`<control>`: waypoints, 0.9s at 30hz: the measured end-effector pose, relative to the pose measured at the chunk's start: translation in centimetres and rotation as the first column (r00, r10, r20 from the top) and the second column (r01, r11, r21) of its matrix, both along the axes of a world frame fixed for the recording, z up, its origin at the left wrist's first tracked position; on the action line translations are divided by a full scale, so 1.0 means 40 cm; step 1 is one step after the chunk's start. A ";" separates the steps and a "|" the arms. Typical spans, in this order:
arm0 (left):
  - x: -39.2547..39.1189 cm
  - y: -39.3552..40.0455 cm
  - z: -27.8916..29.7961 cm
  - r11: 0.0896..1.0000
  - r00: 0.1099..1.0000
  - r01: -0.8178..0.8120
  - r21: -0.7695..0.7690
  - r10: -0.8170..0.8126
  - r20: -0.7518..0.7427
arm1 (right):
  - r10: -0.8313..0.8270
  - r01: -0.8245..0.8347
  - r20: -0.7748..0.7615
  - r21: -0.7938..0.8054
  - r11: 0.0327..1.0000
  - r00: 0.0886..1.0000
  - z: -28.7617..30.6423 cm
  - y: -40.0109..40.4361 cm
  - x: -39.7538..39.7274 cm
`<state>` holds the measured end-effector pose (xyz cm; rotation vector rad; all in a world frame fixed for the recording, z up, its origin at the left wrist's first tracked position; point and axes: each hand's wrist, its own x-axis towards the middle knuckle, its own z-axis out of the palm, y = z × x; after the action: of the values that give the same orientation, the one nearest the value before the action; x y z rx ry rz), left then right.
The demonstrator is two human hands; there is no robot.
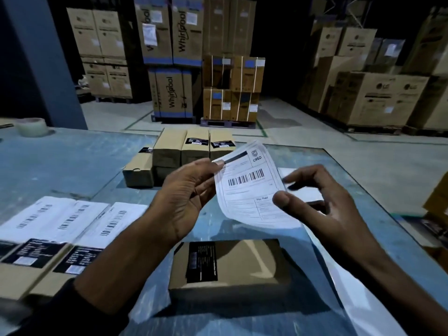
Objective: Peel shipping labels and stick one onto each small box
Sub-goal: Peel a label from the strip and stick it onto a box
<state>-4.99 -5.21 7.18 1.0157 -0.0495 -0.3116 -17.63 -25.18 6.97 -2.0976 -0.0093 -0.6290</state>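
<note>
A white shipping label (247, 183) with a barcode is held up over the blue table (60, 163). My left hand (186, 192) pinches its upper left edge. My right hand (315, 200) pinches its lower right edge with the thumb on the front. A strip of white backing paper (349, 287) hangs from the label's lower right, down under my right forearm. Just below lies a small brown box (242, 265) with a black sticker and no white label. At the left stand boxes (36, 238) with white labels stuck on top.
Several small unlabelled boxes (184, 146) are grouped at the table's far middle. A stack of white labels (305, 192) lies behind my right hand. A tape roll (31, 127) sits far left. Large cartons on pallets (230, 88) stand on the floor beyond the table.
</note>
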 end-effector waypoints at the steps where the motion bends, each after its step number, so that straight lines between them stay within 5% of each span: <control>1: 0.002 0.002 0.000 1.000 1.000 -0.017 -0.008 0.017 0.000 | -0.003 0.003 -0.077 0.009 1.000 0.997 0.001 -0.004 0.004; 5: -0.003 0.011 -0.002 0.998 0.998 -0.055 -0.020 0.055 0.000 | 0.096 -0.069 -0.322 0.095 0.993 0.942 0.019 0.001 0.003; 13: -0.020 0.008 0.001 0.998 0.998 -0.061 0.032 0.061 0.001 | 0.393 -0.270 -0.553 0.293 0.917 0.735 0.052 -0.060 -0.007; 21: -0.019 0.042 0.006 0.887 0.985 -0.002 0.462 -0.078 0.153 | 0.562 -0.407 -0.616 0.389 0.826 0.552 0.044 -0.085 -0.019; 27: -0.047 0.073 -0.019 0.817 0.966 0.082 0.571 -0.207 0.157 | 0.625 -0.581 -0.687 0.353 0.733 0.371 0.038 -0.089 -0.030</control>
<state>-6.88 -2.30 6.44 1.6407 -0.2437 -0.3661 -18.83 -28.75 8.47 -1.9396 -0.2699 0.7713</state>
